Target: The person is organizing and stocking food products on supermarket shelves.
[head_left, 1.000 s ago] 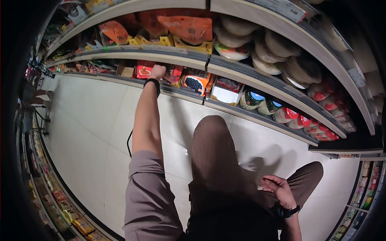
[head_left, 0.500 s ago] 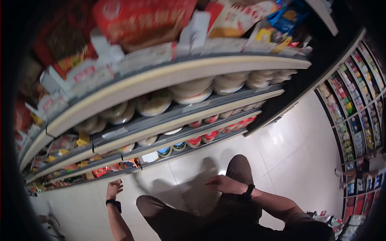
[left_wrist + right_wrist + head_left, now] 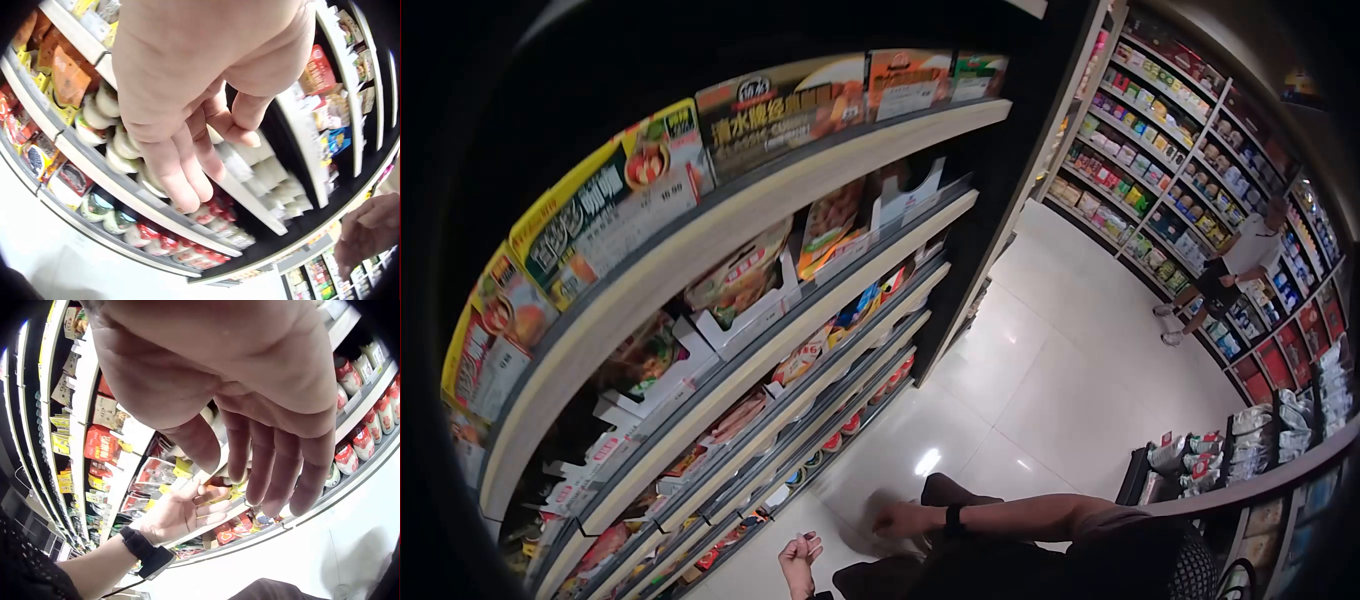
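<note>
In the head view my left hand [image 3: 800, 553] hangs low beside the shelf unit, its fingers loosely bent and holding nothing. Its bare palm and bent fingers also fill the top of the left wrist view. My right hand [image 3: 905, 520] hangs in front of my body, to the right of the left one, with a dark band on its wrist. Seen from the right wrist, its fingers [image 3: 275, 462] droop loosely around no object. Nearest to both hands are the lower shelves, with red packets [image 3: 232, 530] and red-topped jars [image 3: 140, 234].
Tall curved-looking shelving [image 3: 760, 170] full of packaged food runs along the left. Pale tiled floor [image 3: 1040, 370] lies to the right. Another person [image 3: 1245, 255] stands by the far shelves. A low rack of silvery packs [image 3: 1200, 465] is at the lower right.
My left hand has come away from the red packet on the lowest shelf and drawn back, holding nothing. The head view has risen and swung right, showing upper shelves and the aisle.
</note>
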`<state>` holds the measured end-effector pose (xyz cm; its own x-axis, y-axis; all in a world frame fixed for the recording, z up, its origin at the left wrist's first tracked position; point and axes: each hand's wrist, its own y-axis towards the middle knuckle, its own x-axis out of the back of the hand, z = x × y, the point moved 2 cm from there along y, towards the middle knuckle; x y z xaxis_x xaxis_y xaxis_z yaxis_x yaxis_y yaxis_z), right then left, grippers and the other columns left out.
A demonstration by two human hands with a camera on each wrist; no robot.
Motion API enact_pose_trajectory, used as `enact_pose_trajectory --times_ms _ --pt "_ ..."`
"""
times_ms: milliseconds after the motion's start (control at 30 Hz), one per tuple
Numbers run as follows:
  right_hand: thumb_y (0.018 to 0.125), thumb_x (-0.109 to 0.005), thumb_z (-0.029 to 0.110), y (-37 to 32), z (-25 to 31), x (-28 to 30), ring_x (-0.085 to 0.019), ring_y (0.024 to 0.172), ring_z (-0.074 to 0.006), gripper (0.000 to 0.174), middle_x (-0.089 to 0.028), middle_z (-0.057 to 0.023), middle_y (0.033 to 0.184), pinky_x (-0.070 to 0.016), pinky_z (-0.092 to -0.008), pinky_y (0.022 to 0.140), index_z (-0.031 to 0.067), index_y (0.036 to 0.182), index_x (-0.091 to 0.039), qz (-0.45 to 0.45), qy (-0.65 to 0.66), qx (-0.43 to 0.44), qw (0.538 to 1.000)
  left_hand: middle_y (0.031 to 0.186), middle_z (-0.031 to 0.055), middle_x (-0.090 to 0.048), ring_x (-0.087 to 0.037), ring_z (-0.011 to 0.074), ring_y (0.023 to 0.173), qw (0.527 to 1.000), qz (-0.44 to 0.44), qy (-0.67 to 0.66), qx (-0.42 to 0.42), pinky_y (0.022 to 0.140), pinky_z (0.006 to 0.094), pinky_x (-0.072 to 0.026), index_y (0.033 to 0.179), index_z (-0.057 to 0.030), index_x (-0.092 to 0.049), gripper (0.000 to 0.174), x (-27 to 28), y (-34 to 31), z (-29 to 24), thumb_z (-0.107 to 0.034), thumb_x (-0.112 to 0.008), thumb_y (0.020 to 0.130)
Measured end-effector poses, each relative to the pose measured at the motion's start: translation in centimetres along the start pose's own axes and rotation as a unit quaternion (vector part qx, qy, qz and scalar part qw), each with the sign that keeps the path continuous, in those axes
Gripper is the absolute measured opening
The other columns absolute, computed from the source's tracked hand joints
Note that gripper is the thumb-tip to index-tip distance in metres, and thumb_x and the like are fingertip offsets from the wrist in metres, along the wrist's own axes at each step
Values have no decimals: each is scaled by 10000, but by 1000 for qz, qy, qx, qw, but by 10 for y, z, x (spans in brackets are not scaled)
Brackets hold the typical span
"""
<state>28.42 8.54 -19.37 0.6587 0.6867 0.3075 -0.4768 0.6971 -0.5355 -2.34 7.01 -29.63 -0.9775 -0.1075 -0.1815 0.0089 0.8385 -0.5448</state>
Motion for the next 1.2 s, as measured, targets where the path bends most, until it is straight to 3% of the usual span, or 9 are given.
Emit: enact_pose_trajectory --times_ms 33,133,267,400,567,700,800,1167,1200 --pt "926 -646 301 -9 14 -1 -727 1011 -305 365 -770 -156 1073 -548 -410 939 20 1132 -754 -16 9 -6 1000 1075 178 -738 -744 266 933 1000 0 -6 13 781 390 -643 936 41 -687 411 -25 -28 -41 -336 -594 1071" --pt "923 -643 298 -35 52 4 -730 994 -290 341 -772 -148 1050 -553 -398 919 28 1093 -764 -36 37 -13 999 1352 117 -671 -633 266 1237 990 129 39 45 1111 409 -468 1412 -27 -615 442 -34 -63 -98 -292 -610 1058" --pt "958 -614 314 -67 93 12 -727 803 -222 326 -763 -96 834 -556 -375 806 19 967 -753 -35 81 -9 996 793 191 -731 -759 270 791 988 113 83 -67 788 400 -630 673 -4 -621 542 -51 -59 -135 -352 -565 1085" --pt "1004 -599 386 -91 113 28 -686 703 -178 410 -715 -58 722 -538 -355 738 15 888 -729 -46 84 -22 995 537 85 -592 -743 260 699 971 137 170 -100 753 392 -600 608 -32 -591 546 -83 -84 -197 -309 -590 1078" --pt "1050 -574 417 -134 151 56 -645 697 -120 443 -672 -19 693 -518 -308 723 31 880 -708 -57 108 -61 991 702 99 -688 -739 221 750 968 205 106 -103 772 371 -599 966 38 -691 295 -120 -111 -204 -225 -605 1067" --pt "1050 -618 312 -139 153 60 -615 779 -85 292 -680 -10 818 -507 -281 760 31 1020 -692 -17 182 122 976 916 111 -743 -728 189 800 949 243 132 -152 736 303 -577 1250 41 -674 342 -146 -148 -198 -238 -617 1061" --pt "1041 -647 235 -151 171 61 -604 852 -76 226 -684 -17 935 -502 -276 796 27 1129 -660 36 234 231 944 1313 134 -687 -644 243 1215 949 236 168 -123 1072 406 -498 1371 20 -627 464 -152 -207 -208 -309 -639 1044" --pt "1041 -653 221 -215 116 135 -471 674 -81 195 -666 -15 864 -415 -304 629 42 1087 -590 166 149 313 923 1182 96 -719 -662 160 1071 969 172 153 -88 954 322 -520 1240 -1 -695 414 -292 -229 -201 -359 -580 1069" --pt "1042 -632 243 -231 118 157 -686 834 -106 197 -732 -25 948 -525 -281 739 53 1038 -579 174 153 260 937 940 73 -719 -692 155 765 966 175 92 -168 726 273 -558 1332 46 -643 405 -303 -231 -197 -253 -621 1061"
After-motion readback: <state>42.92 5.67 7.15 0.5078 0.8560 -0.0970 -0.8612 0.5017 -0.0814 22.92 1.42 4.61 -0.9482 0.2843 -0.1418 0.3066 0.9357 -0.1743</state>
